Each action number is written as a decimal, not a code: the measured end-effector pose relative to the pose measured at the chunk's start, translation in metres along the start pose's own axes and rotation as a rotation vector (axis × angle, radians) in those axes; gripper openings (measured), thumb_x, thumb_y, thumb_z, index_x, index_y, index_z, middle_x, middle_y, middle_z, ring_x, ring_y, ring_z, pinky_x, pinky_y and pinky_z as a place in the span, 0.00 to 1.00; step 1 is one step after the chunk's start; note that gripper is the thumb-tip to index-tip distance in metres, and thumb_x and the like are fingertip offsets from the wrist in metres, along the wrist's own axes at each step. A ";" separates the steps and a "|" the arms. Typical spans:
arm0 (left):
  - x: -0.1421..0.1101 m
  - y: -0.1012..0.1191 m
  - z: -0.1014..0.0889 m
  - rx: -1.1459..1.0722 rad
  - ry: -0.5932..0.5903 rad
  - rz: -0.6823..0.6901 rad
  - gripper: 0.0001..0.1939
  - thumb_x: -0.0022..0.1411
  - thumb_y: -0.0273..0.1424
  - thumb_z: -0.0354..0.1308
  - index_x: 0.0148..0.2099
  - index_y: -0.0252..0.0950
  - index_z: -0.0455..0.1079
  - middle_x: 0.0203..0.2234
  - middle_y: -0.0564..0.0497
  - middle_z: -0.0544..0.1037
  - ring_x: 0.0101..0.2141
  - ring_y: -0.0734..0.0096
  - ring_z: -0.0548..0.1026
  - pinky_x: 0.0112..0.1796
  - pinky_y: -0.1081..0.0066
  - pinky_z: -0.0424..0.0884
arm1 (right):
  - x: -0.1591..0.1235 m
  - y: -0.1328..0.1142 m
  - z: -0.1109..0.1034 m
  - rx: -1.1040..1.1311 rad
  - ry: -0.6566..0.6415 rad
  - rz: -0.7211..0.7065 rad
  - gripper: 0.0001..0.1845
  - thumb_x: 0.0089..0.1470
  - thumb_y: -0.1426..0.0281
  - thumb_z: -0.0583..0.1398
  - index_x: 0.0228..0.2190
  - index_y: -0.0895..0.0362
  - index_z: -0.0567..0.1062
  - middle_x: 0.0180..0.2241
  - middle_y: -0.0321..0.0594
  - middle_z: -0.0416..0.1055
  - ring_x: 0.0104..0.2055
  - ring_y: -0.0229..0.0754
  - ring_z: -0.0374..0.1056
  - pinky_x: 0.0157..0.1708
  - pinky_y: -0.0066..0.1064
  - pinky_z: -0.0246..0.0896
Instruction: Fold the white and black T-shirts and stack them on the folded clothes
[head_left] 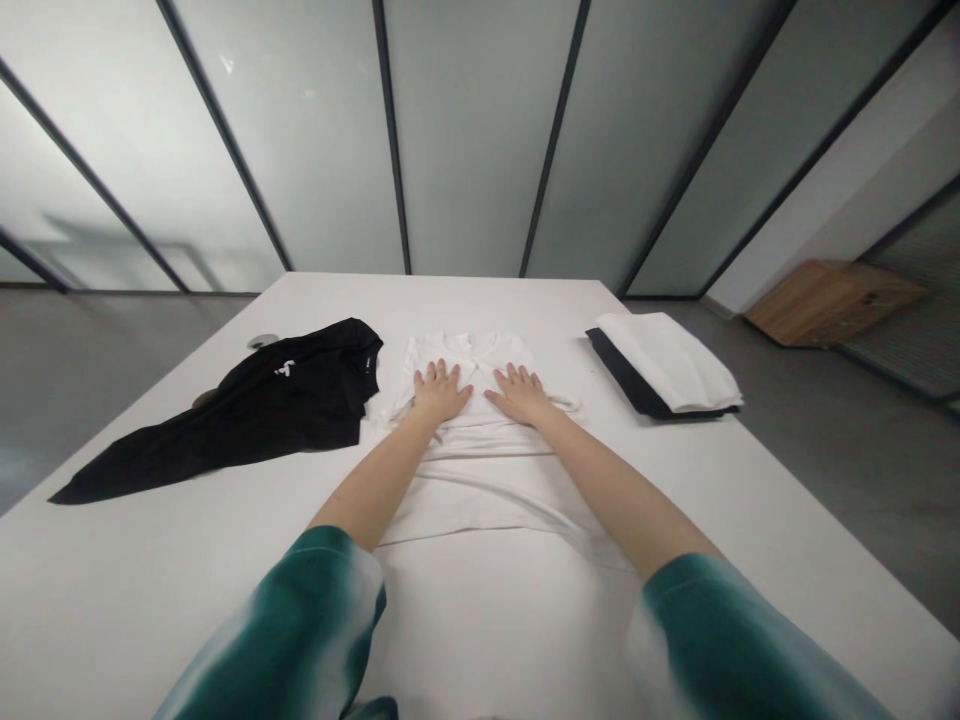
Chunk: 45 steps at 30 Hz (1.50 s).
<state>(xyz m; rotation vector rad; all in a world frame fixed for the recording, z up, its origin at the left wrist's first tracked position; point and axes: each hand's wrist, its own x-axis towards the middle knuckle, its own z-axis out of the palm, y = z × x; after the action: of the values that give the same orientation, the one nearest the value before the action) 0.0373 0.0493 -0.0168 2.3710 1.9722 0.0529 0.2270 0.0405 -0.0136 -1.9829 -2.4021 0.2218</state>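
Observation:
A white T-shirt lies spread on the white table, its collar end away from me. My left hand rests flat on its upper part, fingers stretched out and open. Beside it my right hand also presses flat on the shirt, fingers apart. Neither hand holds anything. Both forearms reach over the shirt's lower part, with green-and-white sleeves near the camera.
A black garment lies crumpled on the table to the left of the white shirt, touching its edge. A folded stack, white on black, sits at the right. A wooden box stands on the floor far right. Frosted glass panels stand behind.

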 end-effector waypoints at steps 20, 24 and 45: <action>0.048 -0.016 -0.010 -0.049 -0.105 -0.145 0.41 0.62 0.59 0.36 0.72 0.47 0.47 0.71 0.42 0.43 0.68 0.33 0.40 0.59 0.32 0.41 | 0.049 -0.008 -0.001 0.071 -0.010 0.037 0.47 0.58 0.39 0.46 0.68 0.52 0.51 0.71 0.54 0.39 0.70 0.69 0.36 0.62 0.64 0.31; 0.049 -0.022 -0.012 -0.035 -0.117 -0.153 0.48 0.58 0.64 0.36 0.73 0.44 0.45 0.71 0.40 0.42 0.67 0.31 0.40 0.59 0.33 0.41 | 0.049 0.000 -0.005 0.138 0.105 0.063 0.42 0.62 0.45 0.46 0.67 0.59 0.53 0.67 0.56 0.51 0.69 0.59 0.45 0.64 0.53 0.38; 0.047 -0.021 -0.031 -0.203 -0.049 -0.069 0.36 0.69 0.50 0.34 0.71 0.34 0.50 0.69 0.40 0.53 0.67 0.52 0.51 0.63 0.51 0.50 | 0.051 0.024 -0.028 0.192 0.176 0.091 0.30 0.66 0.58 0.45 0.63 0.59 0.62 0.66 0.50 0.56 0.66 0.49 0.53 0.63 0.41 0.48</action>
<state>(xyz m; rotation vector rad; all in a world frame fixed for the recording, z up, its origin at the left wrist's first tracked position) 0.0236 0.0996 0.0120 2.1572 1.9245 0.1807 0.2438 0.0975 0.0074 -1.9392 -2.1029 0.2566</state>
